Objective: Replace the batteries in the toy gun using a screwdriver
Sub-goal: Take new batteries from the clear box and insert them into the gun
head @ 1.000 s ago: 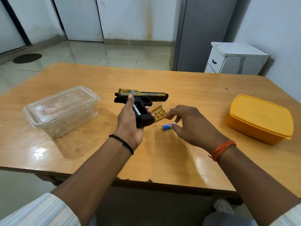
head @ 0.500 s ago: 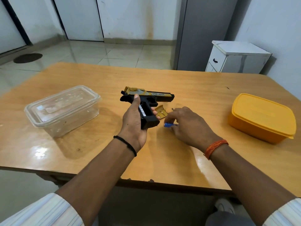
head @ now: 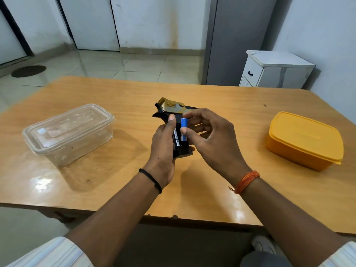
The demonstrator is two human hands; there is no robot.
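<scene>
The black and gold toy gun (head: 172,108) is held above the table's middle, grip toward me, with my left hand (head: 163,149) wrapped around the grip. The grip's battery bay faces up, and a black-and-white battery (head: 176,138) lies in it. My right hand (head: 210,139) pinches a blue battery (head: 184,130) between thumb and forefinger, right at the open bay beside the first one. The gold cover and the barrel's front are hidden behind my right hand. No screwdriver is in sight.
A clear lidded plastic box (head: 68,132) stands on the wooden table (head: 212,197) at the left. A yellow lidded box (head: 304,140) sits at the right. A white cabinet (head: 275,69) and a grey door stand beyond the far edge.
My right hand picked the blue battery up off the table and brought it to the gun's grip. My left hand kept hold of the gun, tilting it a little.
</scene>
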